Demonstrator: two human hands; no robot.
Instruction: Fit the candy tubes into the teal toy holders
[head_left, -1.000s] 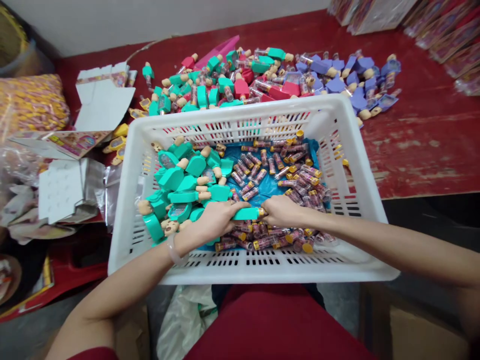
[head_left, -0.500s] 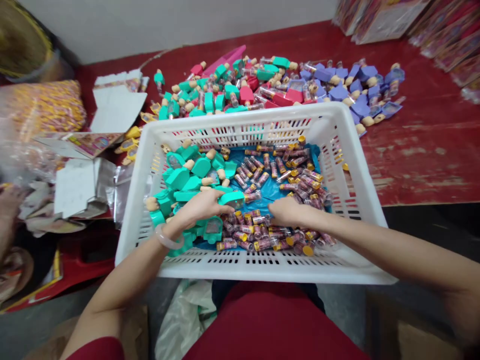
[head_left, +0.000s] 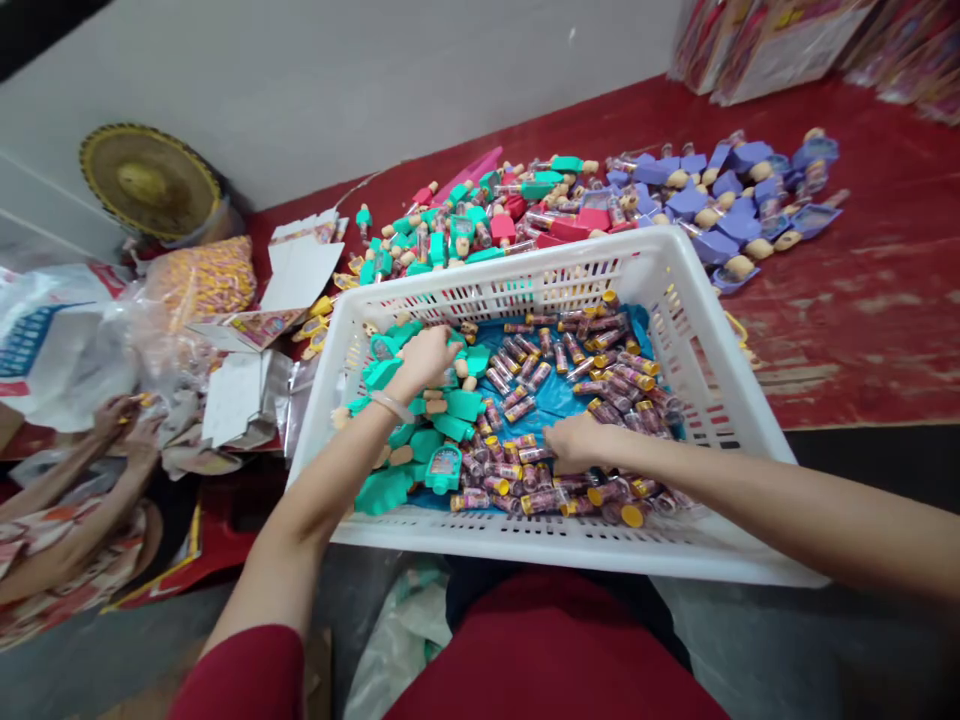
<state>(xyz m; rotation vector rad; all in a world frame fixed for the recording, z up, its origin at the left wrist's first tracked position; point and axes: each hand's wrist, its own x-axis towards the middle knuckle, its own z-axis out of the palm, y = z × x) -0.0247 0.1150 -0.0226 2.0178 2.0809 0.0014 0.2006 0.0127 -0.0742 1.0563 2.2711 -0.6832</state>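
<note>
A white plastic basket (head_left: 570, 560) stands in front of me, tilted in view. Green plastic pieces with beige knob-like ends (head_left: 444, 468) fill its left side, and small clear tubes with yellow caps (head_left: 544, 500) lie over its right and middle. Among the green pieces at the far left is my left hand (head_left: 429, 358), its fingers curled downward; what they grip is hidden. My right hand (head_left: 576, 442) is closed low over the tubes near the middle, fingertips turned down and mostly out of sight. A blue plastic sheet (head_left: 551, 395) shows under the tubes.
Behind the basket, green, pink and purple pieces (head_left: 739, 225) are heaped on the red table (head_left: 862, 330). White cards (head_left: 300, 275) and a bag of yellow-and-pink items (head_left: 206, 278) lie left. Another person's hands (head_left: 131, 435) work there. Packaged goods (head_left: 780, 50) stand back right.
My left hand has moved farther back within the green pieces, some of which have shifted. My right hand stays near the tubes. The view has turned left, showing more of the other person.
</note>
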